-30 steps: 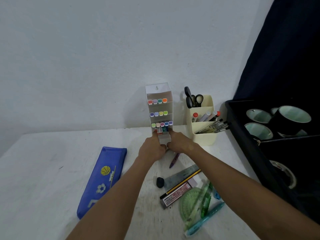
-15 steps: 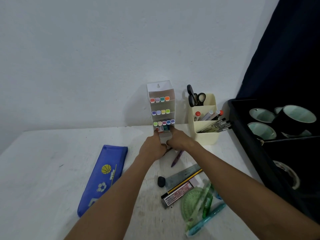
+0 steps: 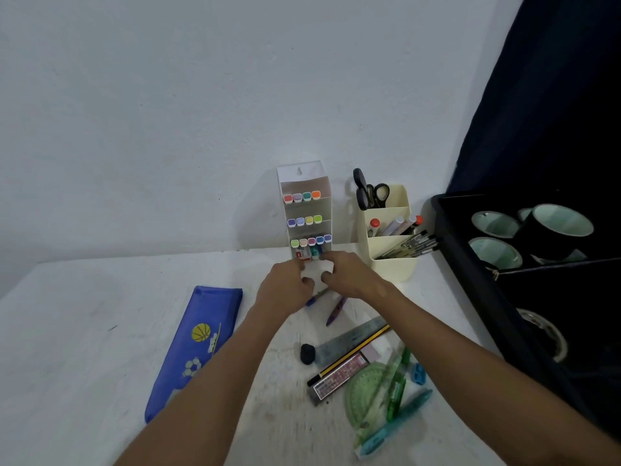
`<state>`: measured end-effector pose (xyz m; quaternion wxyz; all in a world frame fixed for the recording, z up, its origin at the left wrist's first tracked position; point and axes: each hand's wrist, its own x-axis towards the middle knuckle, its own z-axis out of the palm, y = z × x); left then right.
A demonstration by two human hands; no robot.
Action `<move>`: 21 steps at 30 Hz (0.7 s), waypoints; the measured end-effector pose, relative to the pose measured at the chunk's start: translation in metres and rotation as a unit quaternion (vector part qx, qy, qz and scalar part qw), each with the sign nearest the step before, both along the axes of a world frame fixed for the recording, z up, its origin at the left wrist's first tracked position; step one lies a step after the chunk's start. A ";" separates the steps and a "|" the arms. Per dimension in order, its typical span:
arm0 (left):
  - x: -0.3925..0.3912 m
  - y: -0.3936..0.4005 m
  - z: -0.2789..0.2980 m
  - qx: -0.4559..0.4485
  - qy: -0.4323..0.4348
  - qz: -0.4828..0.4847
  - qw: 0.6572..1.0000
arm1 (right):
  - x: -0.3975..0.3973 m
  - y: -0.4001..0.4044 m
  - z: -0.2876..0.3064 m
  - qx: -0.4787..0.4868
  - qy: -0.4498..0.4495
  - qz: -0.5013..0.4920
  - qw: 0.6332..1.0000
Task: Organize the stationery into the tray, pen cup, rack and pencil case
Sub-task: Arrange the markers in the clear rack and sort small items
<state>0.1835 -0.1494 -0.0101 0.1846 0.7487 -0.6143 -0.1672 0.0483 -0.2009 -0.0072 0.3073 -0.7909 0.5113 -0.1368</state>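
Two bare forearms reach straight out over the white table (image 3: 84, 331), and the hands meet at the foot of the white rack (image 3: 304, 183) standing against the wall. The left hand (image 3: 285, 287) has its back turned up, fingers curled around the left side of a small white piece (image 3: 316, 274) at the rack's base; the right hand (image 3: 346, 274) mirrors it, thumb pressed on the near face and fingertips over the top edge, so both are closed on that same piece, knuckles nearly touching. Whether the piece is joined to the rack I cannot tell. Just above the fingers the rack's rows of coloured markers (image 3: 309, 219) sit upright in their slots. Right of the grip stands the cream pen cup (image 3: 389, 260) with scissors (image 3: 369, 193) and brushes in it. Directly below the hands lie a purple pen (image 3: 336, 311), a black eraser (image 3: 307, 354), a steel ruler (image 3: 353, 339) and a green protractor (image 3: 366, 391) with pens across it. Down and to the left of the grip the blue pencil case (image 3: 198, 341) lies flat, well apart from the hands. A black tray (image 3: 470, 274) holding tape rolls sits far right.
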 end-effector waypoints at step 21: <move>0.017 -0.027 0.040 -0.022 0.078 0.000 0.997 | 0.005 0.008 0.021 -0.061 -0.096 -0.087 0.990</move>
